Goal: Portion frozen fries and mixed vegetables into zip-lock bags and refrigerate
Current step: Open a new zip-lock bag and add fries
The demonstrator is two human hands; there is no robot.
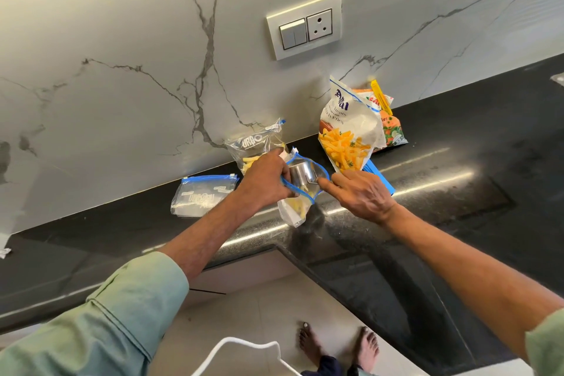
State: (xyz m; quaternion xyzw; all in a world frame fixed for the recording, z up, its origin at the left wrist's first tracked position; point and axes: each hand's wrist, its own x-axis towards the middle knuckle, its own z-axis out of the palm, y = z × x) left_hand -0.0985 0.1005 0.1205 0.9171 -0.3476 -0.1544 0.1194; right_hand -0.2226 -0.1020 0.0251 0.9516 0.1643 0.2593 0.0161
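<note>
Head view, counter (427, 180): black, glossy, along the marble wall.
Fries pack (345, 137): open, upright at the wall, right of centre; vegetable pack (393, 131) just behind.
Left hand (265, 183): grips the blue rim of the zip-lock bag (296, 209), mouth wide, fries inside, at the counter's near edge.
Right hand (363, 192): fingertips pinch the steel cup (300, 175), tilted in the bag's mouth.
Filled bag (253, 149): leans on the wall, behind the left hand.
Empty bags (204, 195): flat, far left.
</note>
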